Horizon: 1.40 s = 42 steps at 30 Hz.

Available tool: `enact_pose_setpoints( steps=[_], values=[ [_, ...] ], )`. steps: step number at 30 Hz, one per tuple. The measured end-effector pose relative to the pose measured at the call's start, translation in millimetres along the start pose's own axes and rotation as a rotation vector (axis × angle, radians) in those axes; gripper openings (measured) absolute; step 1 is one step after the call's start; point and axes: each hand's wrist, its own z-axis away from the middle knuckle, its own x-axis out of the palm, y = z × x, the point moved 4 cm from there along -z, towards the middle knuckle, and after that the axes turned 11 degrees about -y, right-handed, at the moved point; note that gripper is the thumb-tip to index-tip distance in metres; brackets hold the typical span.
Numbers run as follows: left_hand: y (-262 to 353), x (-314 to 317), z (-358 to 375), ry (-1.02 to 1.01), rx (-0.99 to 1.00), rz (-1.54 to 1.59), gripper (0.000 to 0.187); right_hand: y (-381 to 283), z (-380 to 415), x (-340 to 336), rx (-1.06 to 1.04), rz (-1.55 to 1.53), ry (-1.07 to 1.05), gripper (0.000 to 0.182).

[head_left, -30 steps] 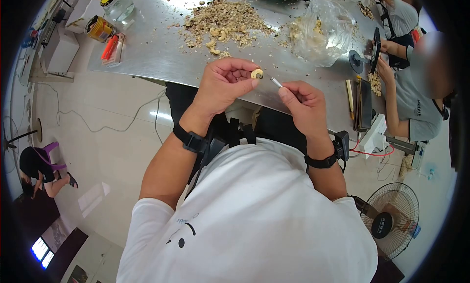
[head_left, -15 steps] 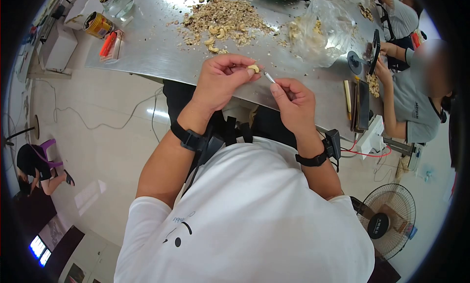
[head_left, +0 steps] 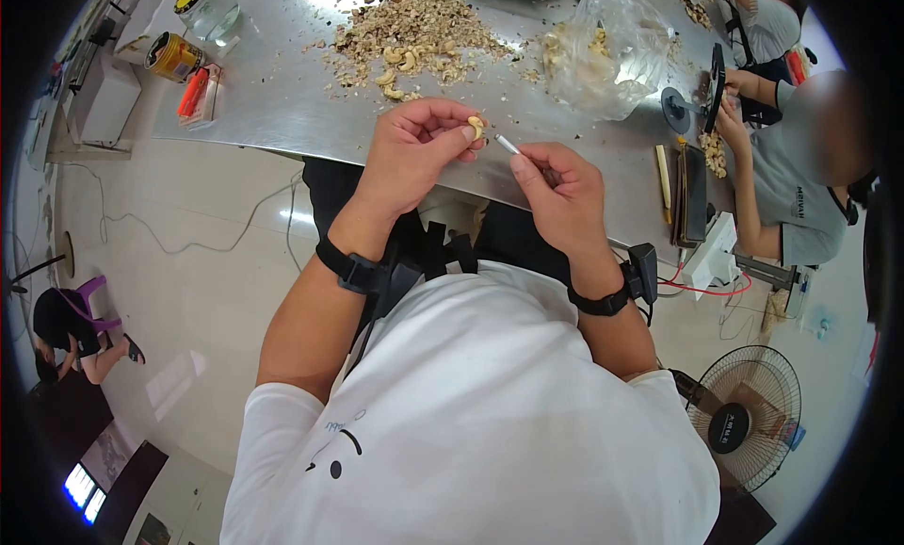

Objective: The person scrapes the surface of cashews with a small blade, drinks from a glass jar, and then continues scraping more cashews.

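Left hand point(head_left: 410, 154): pinches small pale curved cashew kernel point(head_left: 476, 127) in fingertips.
Right hand point(head_left: 556, 192): grips thin silver metal pick point(head_left: 507, 145), tip just beside kernel.

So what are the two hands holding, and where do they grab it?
The left hand pinches a cashew nut by its edges at the fingertips. The right hand grips a thin metal pick by its handle end.
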Motion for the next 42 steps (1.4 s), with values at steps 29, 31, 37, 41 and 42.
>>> enact_pose_setpoints(
  steps=[29, 31, 37, 41, 42],
  values=[
    [11, 15, 4, 0.028, -0.131, -0.521, 0.011, -5, -20, 12, 0.043, -0.237, -0.058, 0.013],
    [13, 24, 7, 0.019, -0.089, -0.543, 0.008, -2, -28, 15, 0.03, -0.218, -0.097, 0.014],
    [18, 22, 10, 0.001, 0.003, -0.243, 0.025, -8, -37, 16, 0.004, -0.172, -0.187, 0.013],
    [27, 20, 17, 0.056, 0.003, -0.28, 0.02, -20, -50, 5, 0.026, -0.053, -0.208, 0.014],
    [33, 17, 19, 0.107, -0.052, -0.304, 0.018, -30, -58, -2, 0.033, 0.014, -0.165, 0.014]
  ],
)
